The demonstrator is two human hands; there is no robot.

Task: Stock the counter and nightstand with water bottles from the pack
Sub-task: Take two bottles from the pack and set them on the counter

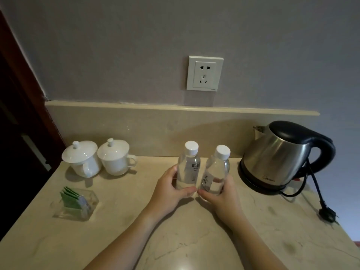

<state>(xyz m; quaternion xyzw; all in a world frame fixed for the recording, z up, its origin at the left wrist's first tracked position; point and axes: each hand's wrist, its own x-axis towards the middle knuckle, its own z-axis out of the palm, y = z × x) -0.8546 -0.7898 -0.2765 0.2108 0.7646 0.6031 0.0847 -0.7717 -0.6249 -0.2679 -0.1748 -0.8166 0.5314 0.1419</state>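
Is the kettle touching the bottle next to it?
Apart. The head view shows bare counter between the kettle and the right bottle.

Two clear water bottles (pixel 188 168) with white caps stand mid-table (pixel 116 240). Two lidded white cups (pixel 81 159) sit at the far-left corner, one steel kettle (pixel 280 156) at the far right, one clear holder of green sachets (pixel 76 203) near the left edge.

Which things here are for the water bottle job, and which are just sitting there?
For the job: left bottle in the left hand; right bottle in the right hand; the counter they stand on.

Just sitting there: two lidded cups, kettle, its unplugged plug, tea bag holder, wall socket.
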